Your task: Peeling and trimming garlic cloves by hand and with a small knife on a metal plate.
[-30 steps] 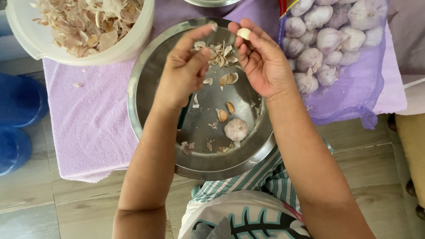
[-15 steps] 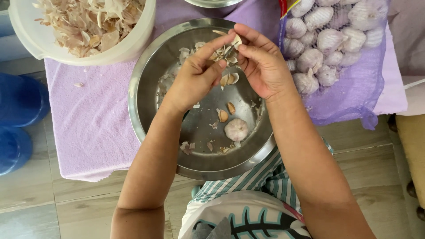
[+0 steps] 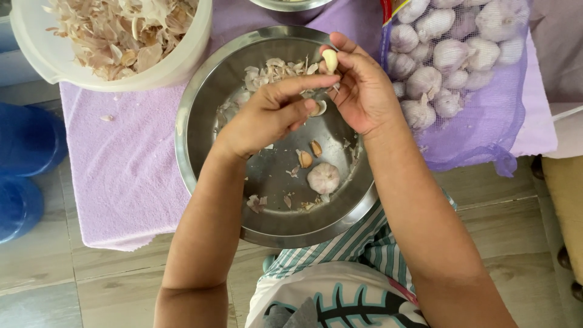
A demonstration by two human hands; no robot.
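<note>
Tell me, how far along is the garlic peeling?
Well begun: the white tub is heaped with papery skins. In hand: the right hand pinches a peeled clove, the left hand beside it. Left: one whole bulb in the steel bowl and a mesh bag of bulbs.

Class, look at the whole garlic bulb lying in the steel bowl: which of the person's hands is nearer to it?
Left. The left hand hovers just above and left of the garlic bulb; the right hand, pinching a peeled clove, is farther up near the steel bowl rim.

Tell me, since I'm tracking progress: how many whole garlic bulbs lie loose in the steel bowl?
1: a garlic bulb on the steel bowl floor, below both hands; others may be hidden.
</note>
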